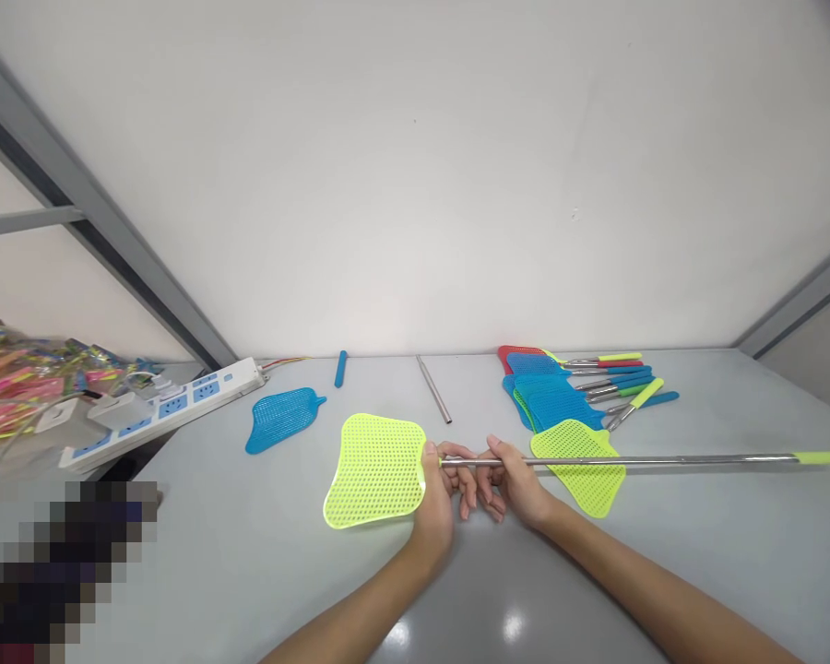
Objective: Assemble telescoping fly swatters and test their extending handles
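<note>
Head view looks down on two bare hands working just above a pale grey tabletop (249, 581). The left hand (434, 505) is closed around the neck of a lime-green plastic fly swatter head (373, 470), which sits flat in the air beside the hand. The right hand (518, 484) is closed in a firm pinch on a long steel rod (615, 459), close to the rod's near end, and its fingers meet those of the left hand. The fingers hide the spot where rod and neck meet, so I cannot tell whether the rod is seated. The rod runs level to the right, over the table, and ends in a lime-green grip (826, 457).

The mesh head looks light and bendy, the rod stiff but smooth and likely slippery. Its length would lever against a grip at the far end, so holding close to the neck seems safest.

A second lime-green swatter head (577, 466) lies under the rod, just right of the right hand. Beyond it are a stack of blue and red swatter heads (543, 392) and a fan of steel handles with coloured grips (612, 383). A blue swatter head (281, 420), a bare steel tube (433, 389) and a blue grip (340, 369) lie apart. A white-and-blue power strip (172, 415) sits at the far left.
</note>
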A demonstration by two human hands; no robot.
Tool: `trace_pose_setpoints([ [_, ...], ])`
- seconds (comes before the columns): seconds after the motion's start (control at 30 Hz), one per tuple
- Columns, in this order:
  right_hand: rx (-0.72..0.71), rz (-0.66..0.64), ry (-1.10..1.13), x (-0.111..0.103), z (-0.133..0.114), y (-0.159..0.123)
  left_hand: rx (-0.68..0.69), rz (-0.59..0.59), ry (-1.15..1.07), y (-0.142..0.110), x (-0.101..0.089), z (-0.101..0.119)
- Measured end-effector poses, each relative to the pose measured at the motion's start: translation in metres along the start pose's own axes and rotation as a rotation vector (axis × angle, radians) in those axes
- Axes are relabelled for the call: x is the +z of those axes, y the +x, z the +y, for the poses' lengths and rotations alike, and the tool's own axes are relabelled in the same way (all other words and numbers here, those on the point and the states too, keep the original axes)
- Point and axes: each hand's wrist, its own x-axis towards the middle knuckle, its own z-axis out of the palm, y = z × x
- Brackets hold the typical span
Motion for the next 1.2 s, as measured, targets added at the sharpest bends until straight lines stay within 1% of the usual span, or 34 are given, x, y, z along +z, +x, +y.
trace_pose_setpoints([
  [0.1, 0.002, 0.032, -0.044, 0.002, -0.002, 0.001, -0.009, 0.009, 0.002, 0.002, 0.000, 0.000],
  [0.27, -0.001, 0.133, -0.185, 0.006, -0.007, 0.000, -0.005, 0.161, 0.089, 0.007, -0.002, 0.002],
  [0.33, -0.017, 0.175, -0.213, 0.007, -0.008, -0.001, -0.022, 0.190, 0.099, 0.008, -0.002, 0.002],
  [0.4, -0.057, 0.243, -0.200, 0.006, -0.008, 0.000, -0.021, 0.202, 0.103, 0.008, -0.003, 0.002],
  [0.57, -0.198, 0.494, -0.095, 0.003, -0.008, 0.003, 0.025, 0.239, 0.130, 0.005, 0.001, 0.004],
  [0.67, -0.227, 0.586, -0.041, 0.003, -0.009, 0.005, 0.050, 0.268, 0.135, 0.004, 0.005, 0.008],
  [0.9, -0.277, 0.621, -0.018, 0.003, -0.008, 0.004, 0.164, 0.332, 0.172, 0.005, 0.006, 0.012],
  [1.2, -0.317, 0.631, 0.039, 0.003, -0.011, 0.004, 0.160, 0.325, 0.203, 0.005, 0.004, 0.015],
])
